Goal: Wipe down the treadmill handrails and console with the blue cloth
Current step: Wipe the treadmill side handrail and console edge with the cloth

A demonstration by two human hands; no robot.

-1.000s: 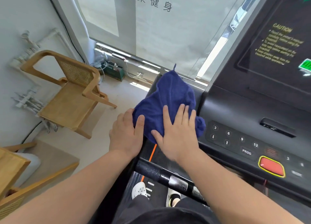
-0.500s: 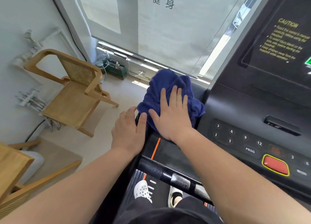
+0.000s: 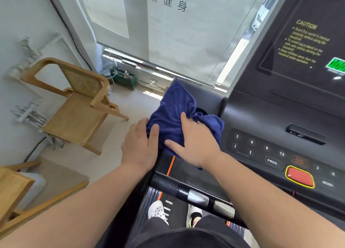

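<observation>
The blue cloth point(image 3: 175, 115) lies bunched on the left end of the black treadmill console point(image 3: 265, 121), beside the number keypad. My right hand point(image 3: 194, 145) presses down on the cloth with its fingertips curled into the folds. My left hand point(image 3: 139, 143) rests on the console's left edge, its thumb lying against the cloth's near side. A black handrail bar point(image 3: 179, 190) with metal sensor plates runs across below my forearms. The console screen point(image 3: 306, 46) shows yellow caution text.
A wooden chair point(image 3: 74, 106) stands on the floor to the left. Another wooden piece of furniture point(image 3: 11, 188) sits at the lower left. A red stop button point(image 3: 299, 177) lies right of the keypad. A window with a blind is ahead. My shoes point(image 3: 158, 210) stand on the belt.
My right hand pushed the cloth forward along the console's left end, then drew it back toward me and curled its fingers into it. My left hand stayed at the edge.
</observation>
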